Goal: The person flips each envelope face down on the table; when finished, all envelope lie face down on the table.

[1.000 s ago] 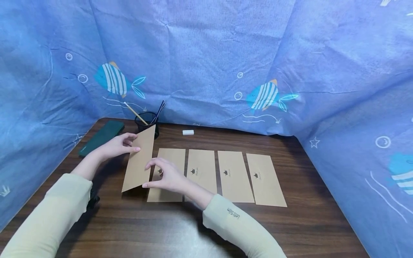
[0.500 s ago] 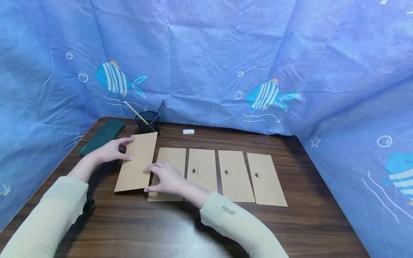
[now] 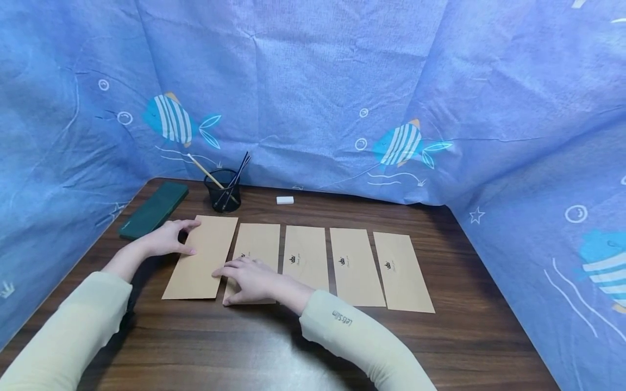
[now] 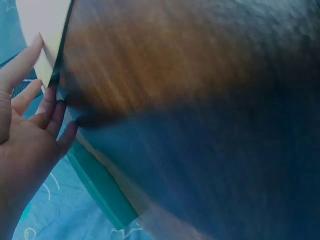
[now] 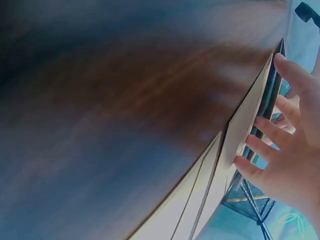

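On the table (image 3: pixel 205 336), left of four printed envelopes (image 3: pixel 305 244), we noted the plain envelope (image 3: pixel 202 274) lying nearly flat, its left edge pinched by the left hand (image 3: pixel 167 238); the right hand (image 3: pixel 256 281), fingers spread, gripped nothing. We judged placement underway, release called for next.

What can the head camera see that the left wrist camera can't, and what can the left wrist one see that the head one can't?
Only the head view shows the right hand, the little white block and the black crown prints.

Only the left wrist view shows the palm side of the left hand.

Both show the left hand, the leftmost brown paper, the green box, the wooden table and the blue cloth.
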